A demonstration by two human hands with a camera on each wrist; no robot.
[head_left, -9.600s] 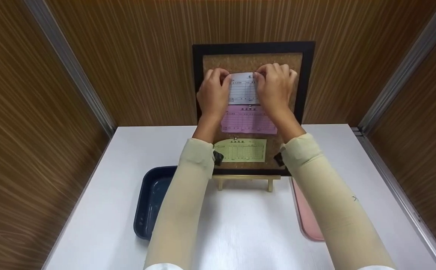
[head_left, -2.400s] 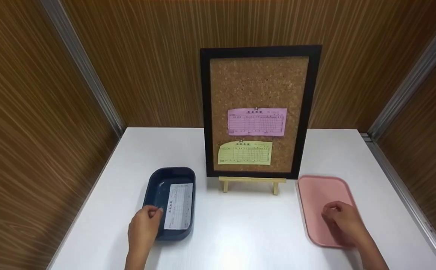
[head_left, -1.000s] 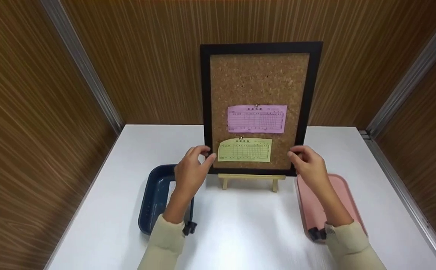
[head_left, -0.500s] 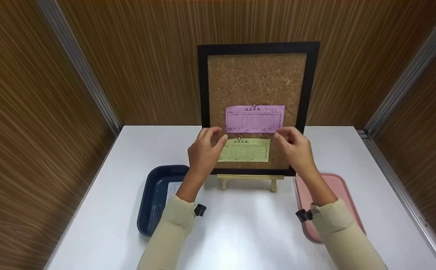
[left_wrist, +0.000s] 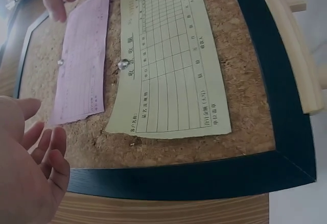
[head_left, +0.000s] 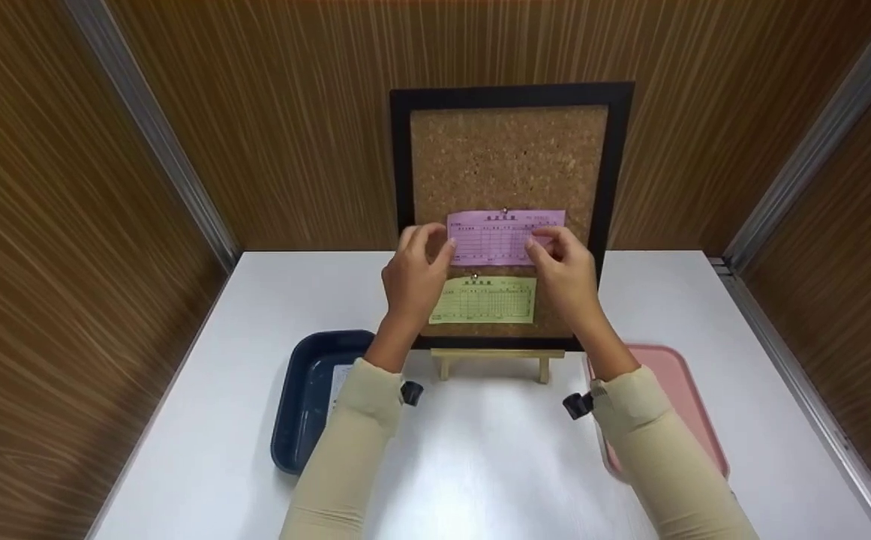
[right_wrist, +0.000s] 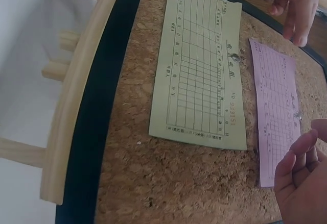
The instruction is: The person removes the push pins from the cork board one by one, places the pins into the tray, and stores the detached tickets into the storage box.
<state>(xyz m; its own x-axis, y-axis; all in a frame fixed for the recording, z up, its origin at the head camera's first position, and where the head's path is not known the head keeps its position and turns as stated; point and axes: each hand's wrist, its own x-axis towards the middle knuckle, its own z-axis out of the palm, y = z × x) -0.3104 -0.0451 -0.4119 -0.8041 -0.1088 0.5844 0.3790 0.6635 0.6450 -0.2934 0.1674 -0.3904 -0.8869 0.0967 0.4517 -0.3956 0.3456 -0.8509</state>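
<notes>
A pink receipt slip (head_left: pixel 491 240) hangs pinned on the cork board (head_left: pixel 510 161), above a yellow-green receipt slip (head_left: pixel 489 301). A push pin (head_left: pixel 505 211) sits at the pink slip's top edge, and another pin (left_wrist: pixel 123 64) at the green slip's. My left hand (head_left: pixel 414 277) is raised by the pink slip's left edge, thumb and fingers apart. Over that slip's right part is my right hand (head_left: pixel 566 274), its fingers loosely bent with a gap to the thumb. Neither hand holds anything; both wrist views show the fingers beside the pink slip.
The black-framed board leans on a small wooden easel (head_left: pixel 497 354). Left of it stands a dark blue tray (head_left: pixel 281 420) with a white slip (head_left: pixel 338 382) inside, partly hidden by my left arm. A pink tray (head_left: pixel 675 375) lies to the right under my right forearm.
Earlier both hands held the white slip at the board's top; later it lay in the blue tray with my hands over the trays. Since then both hands have risen to the pink slip.
</notes>
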